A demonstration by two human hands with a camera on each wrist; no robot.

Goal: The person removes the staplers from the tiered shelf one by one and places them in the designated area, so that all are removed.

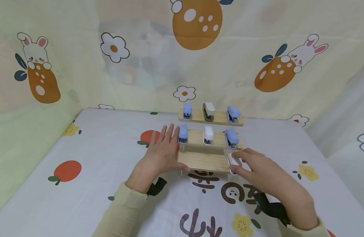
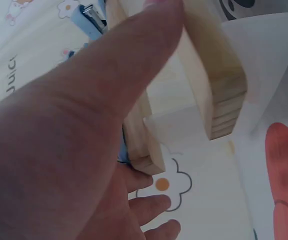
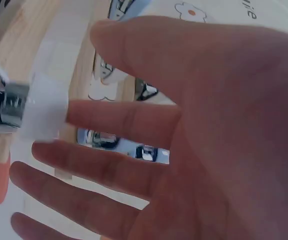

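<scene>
A three-step wooden shelf [image 1: 204,161] stands on the printed cloth. My left hand [image 1: 161,151] lies flat with straight fingers against its left end, the thumb pressed on the lowest step [image 2: 214,65]. My right hand [image 1: 253,168] reaches the right end of that step, its spread fingers [image 3: 84,117] touching a white stapler [image 1: 233,160] that lies there, blurred in the right wrist view [image 3: 14,105]. The middle step carries a blue stapler [image 1: 183,134], a white one [image 1: 208,135] and another blue one [image 1: 231,138]. Three more staplers [image 1: 209,111] sit on the top step.
The shelf stands on a table covered by a white cloth with fruit and flower prints [image 1: 66,171]. A cartoon rabbit curtain [image 1: 36,65] closes in the back and both sides. A black strap [image 1: 156,187] shows at each wrist.
</scene>
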